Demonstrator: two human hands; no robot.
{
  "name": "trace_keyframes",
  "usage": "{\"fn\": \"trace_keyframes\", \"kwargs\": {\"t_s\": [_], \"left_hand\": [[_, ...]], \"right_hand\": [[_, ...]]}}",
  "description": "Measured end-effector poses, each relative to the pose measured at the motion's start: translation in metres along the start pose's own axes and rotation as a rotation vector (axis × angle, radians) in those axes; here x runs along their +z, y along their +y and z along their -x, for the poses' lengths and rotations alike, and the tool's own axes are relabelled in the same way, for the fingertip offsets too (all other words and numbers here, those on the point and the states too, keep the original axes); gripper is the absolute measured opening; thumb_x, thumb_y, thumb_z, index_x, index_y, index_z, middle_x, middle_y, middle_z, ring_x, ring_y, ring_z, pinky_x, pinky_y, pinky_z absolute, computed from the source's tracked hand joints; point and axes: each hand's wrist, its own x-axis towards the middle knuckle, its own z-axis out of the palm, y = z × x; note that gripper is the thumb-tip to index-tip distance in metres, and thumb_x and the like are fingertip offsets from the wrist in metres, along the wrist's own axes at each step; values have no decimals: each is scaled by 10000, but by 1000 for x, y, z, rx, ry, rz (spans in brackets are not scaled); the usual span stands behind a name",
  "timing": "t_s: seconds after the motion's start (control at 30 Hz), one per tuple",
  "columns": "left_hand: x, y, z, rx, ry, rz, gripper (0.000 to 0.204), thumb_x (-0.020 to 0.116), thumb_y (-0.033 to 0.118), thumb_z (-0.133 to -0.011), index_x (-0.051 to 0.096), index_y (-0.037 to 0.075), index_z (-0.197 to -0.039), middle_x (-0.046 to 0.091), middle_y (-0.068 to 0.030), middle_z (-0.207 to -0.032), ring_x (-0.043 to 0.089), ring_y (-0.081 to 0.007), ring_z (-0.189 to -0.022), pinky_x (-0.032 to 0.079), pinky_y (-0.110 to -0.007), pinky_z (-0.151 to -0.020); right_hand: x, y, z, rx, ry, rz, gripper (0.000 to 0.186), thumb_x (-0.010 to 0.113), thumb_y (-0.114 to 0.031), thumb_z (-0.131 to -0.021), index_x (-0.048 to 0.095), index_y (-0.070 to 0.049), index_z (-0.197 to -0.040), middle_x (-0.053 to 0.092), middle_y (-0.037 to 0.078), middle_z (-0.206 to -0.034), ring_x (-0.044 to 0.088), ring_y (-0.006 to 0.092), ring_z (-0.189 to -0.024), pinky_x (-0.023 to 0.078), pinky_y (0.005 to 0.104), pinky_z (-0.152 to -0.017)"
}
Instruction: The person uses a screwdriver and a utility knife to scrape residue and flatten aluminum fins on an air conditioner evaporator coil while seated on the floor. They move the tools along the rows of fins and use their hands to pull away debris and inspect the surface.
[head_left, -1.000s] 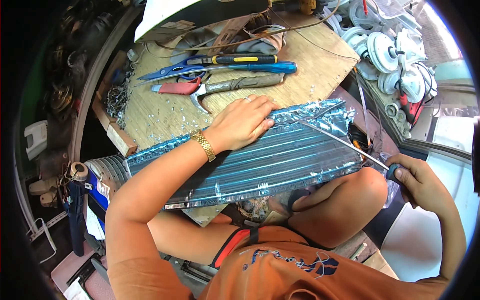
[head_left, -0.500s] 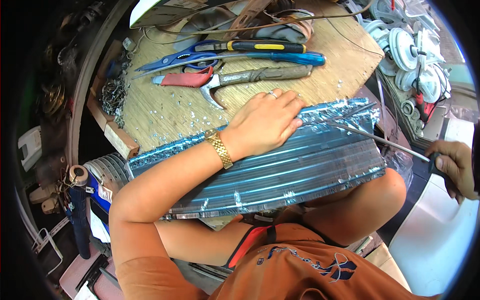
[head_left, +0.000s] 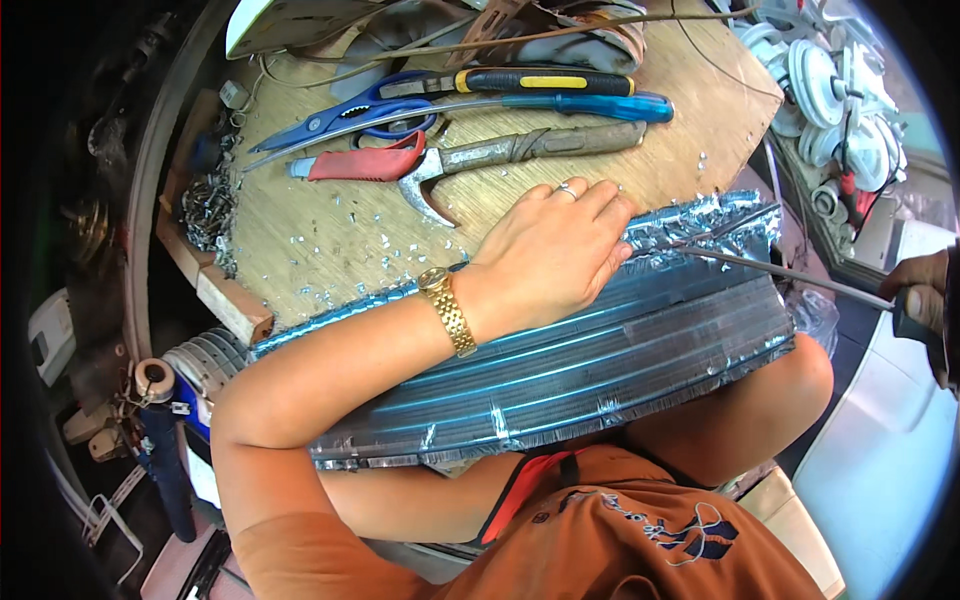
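Observation:
A blue, finned metal coil panel [head_left: 560, 370] lies across my lap, its far edge over the wooden board. My left hand [head_left: 555, 250], with a ring and a gold watch [head_left: 448, 312], rests palm down on it. The fingers are stretched and slightly apart near the far edge. At the right rim my right hand [head_left: 922, 290], partly cut off, is closed around the dark handle of a long screwdriver [head_left: 800, 279]. Its shaft reaches left to the coil's torn, crumpled far-right strip [head_left: 715, 228]. The tip is hard to make out among the shreds.
On the wooden board [head_left: 700, 150] lie blue scissors [head_left: 345, 118], yellow-and-black pliers [head_left: 545, 83], a blue-handled screwdriver [head_left: 600, 106], a hammer [head_left: 540, 147] and a red cutter [head_left: 365, 162]. Metal flakes are scattered there. White plastic parts [head_left: 830, 95] crowd the far right.
The view has shifted, so the scene sits further right. My left hand keeps its place on the coil. My right hand and the screwdriver handle have moved slightly away from me.

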Motion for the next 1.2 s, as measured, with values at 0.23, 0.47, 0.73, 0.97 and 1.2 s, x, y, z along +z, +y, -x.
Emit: {"fn": "trace_keyframes", "kwargs": {"t_s": [0.23,0.47,0.73,0.97,1.2], "left_hand": [[-4,2,1,-11,-21,12,317,603,267,-1055,607,44,-1280,641,-152,-1191,616,-368,-1130,501,-499,-935],[-11,10,4,-100,-134,-55,333,551,273,-1078,596,50,-1322,641,-163,-1235,607,-380,-1187,479,-505,-997],[-13,14,-5,-144,-212,-31,325,526,289,-1088,575,59,-1312,634,-169,-1255,595,-397,-1217,457,-508,-1026],[-14,13,-10,-105,-200,-50,355,519,322,-1088,581,45,-1301,636,-178,-1247,600,-396,-1213,466,-496,-1022],[-14,11,-8,-70,-217,-80,678,650,610,-977,552,50,-1345,601,-207,-1303,579,-428,-1234,449,-514,-1041]], "right_hand": [[100,100,-57,-301,195,-181,178,564,-157,-1111,660,-37,-1202,520,27,-629,523,114,-532,449,314,-529],[109,133,-118,-586,369,-74,214,651,-212,-1057,659,-42,-1188,586,145,-682,598,310,-586,476,420,-596],[131,189,-233,-995,871,129,460,801,-358,-892,671,-78,-1235,731,157,-883,708,384,-737,543,457,-661],[133,190,-289,-1249,1236,139,536,764,-501,-882,686,-61,-1178,696,90,-834,657,296,-680,502,420,-624],[124,186,-298,-1240,1277,212,545,733,-530,-893,739,-53,-1157,585,80,-780,596,291,-658,465,421,-599]]}}
